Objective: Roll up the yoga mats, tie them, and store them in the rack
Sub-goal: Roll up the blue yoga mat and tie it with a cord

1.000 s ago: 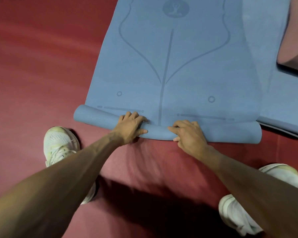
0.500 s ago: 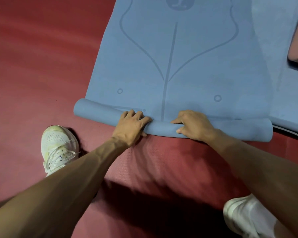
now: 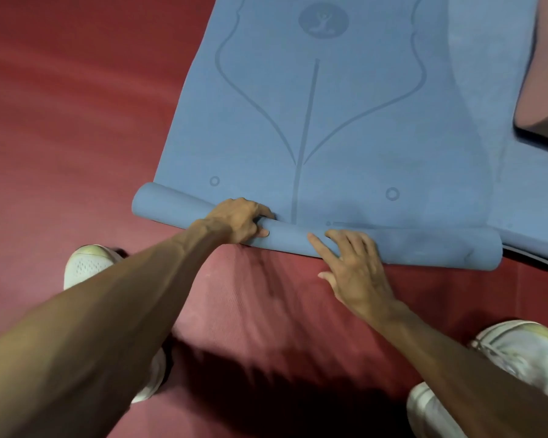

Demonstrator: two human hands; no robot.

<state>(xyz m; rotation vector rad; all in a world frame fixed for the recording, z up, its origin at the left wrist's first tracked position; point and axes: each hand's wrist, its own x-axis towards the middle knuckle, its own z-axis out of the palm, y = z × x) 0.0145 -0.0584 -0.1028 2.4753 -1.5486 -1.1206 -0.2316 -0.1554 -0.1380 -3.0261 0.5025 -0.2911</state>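
The red floor (image 3: 76, 121) fills the left and bottom of the frame; the blue yoga mat (image 3: 345, 121) lies flat on it from centre to top, its near end wound into a roll (image 3: 424, 248) across the middle; a second blue mat (image 3: 525, 216) lies at the right edge. The left hand (image 3: 238, 221) grips the roll, fingers curled over the top and thumb on the near side, probably to keep the winding tight. The right hand (image 3: 358, 267) rests on the roll with fingers spread and nearly straight, gripping nothing, likely resetting for the next push. Half a second ago that hand was curled over the roll; the left has kept its hold.
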